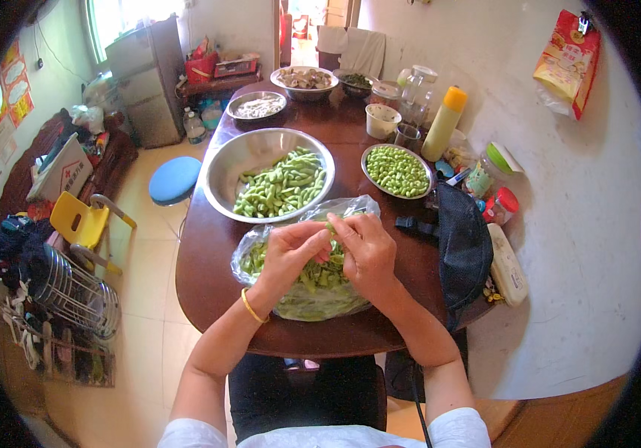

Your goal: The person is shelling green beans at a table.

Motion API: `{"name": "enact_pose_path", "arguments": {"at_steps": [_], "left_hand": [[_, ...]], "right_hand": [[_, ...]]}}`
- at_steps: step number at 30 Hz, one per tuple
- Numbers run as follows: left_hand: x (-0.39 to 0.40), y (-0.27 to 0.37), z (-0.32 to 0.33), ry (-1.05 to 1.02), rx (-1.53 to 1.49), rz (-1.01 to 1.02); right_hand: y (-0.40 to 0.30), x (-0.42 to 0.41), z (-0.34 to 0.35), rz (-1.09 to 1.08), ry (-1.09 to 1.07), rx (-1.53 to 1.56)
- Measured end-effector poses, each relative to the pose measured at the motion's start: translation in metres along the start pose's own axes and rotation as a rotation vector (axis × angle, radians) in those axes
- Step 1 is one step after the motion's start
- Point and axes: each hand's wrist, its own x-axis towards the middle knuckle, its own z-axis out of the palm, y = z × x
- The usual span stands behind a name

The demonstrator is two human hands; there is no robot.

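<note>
My left hand (293, 249) and my right hand (366, 246) meet above a clear plastic bag (320, 308) of green pods and hulls. Between their fingertips is a green soybean pod (330, 227), mostly covered by the fingers. A gold-coloured bangle (252, 306) circles my left wrist. Just beyond the bag stands a large steel basin (217, 179) with whole edamame pods (284, 187) heaped on its right side. To the right, a smaller steel bowl (366, 175) holds shelled green beans (398, 169).
A black waist bag (464, 246) lies at the table's right edge, near a yellow bottle (444, 126) and several jars. Bowls of food, one with pale strips (256, 106), stand at the far end. A blue stool (175, 180) is left of the wooden table (203, 280).
</note>
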Motion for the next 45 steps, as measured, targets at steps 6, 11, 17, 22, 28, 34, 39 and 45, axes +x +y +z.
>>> {"name": "enact_pose_path", "arguments": {"at_steps": [6,11,17,22,28,34,39,45], "left_hand": [[0.0,-0.004,-0.006,0.04,0.141,0.079],[-0.001,-0.001,-0.004,0.02,0.022,0.061],[0.001,0.001,-0.003,0.054,0.047,0.042],[0.001,-0.002,-0.007,0.044,0.058,0.064],[-0.001,0.005,-0.004,0.093,0.126,0.042],[-0.002,0.008,-0.008,0.089,0.132,0.001],[-0.002,0.007,-0.01,0.077,0.091,-0.038],[-0.002,0.004,-0.008,0.101,0.148,-0.024]], "right_hand": [[-0.002,0.001,0.0,-0.059,0.025,0.028],[0.002,0.001,0.0,-0.074,0.046,0.02],[0.002,0.001,0.002,-0.067,0.052,0.002],[0.004,-0.001,0.003,-0.094,0.048,0.001],[0.002,-0.003,0.001,-0.157,0.025,-0.058],[-0.002,-0.004,0.001,-0.206,0.021,-0.117],[-0.007,-0.003,0.0,-0.2,0.032,-0.097],[-0.006,-0.004,0.002,-0.14,0.026,0.0]]}}
